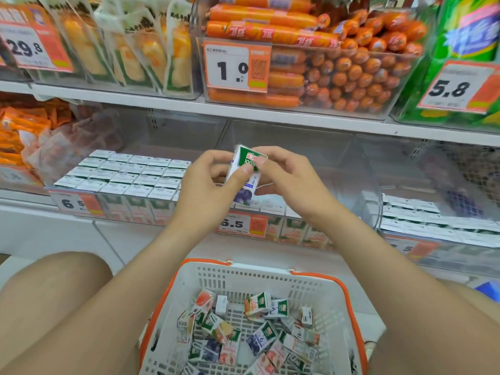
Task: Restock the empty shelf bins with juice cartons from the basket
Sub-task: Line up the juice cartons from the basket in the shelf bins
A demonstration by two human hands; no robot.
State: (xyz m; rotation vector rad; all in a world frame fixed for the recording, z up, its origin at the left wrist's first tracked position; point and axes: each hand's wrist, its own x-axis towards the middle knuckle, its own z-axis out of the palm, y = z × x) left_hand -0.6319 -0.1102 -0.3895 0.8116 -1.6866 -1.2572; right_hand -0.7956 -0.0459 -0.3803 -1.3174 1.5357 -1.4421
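Note:
A small white juice carton [244,169] with a green top and a blueberry picture is held up in front of the middle shelf. My left hand [208,182] grips its left side and my right hand [286,174] pinches its top right edge. Below, a white basket [259,277] with orange handles holds several loose juice cartons [259,331]. The clear shelf bin [297,147] behind the hands has few cartons. The bin on the left [124,174] is packed with cartons, and the right bin [433,217] is partly filled.
The upper shelf carries orange sausages [311,63], packaged snacks [121,50] and a green pack [465,63], with price tags in front. Orange snack bags [27,131] sit at far left. My knees flank the basket.

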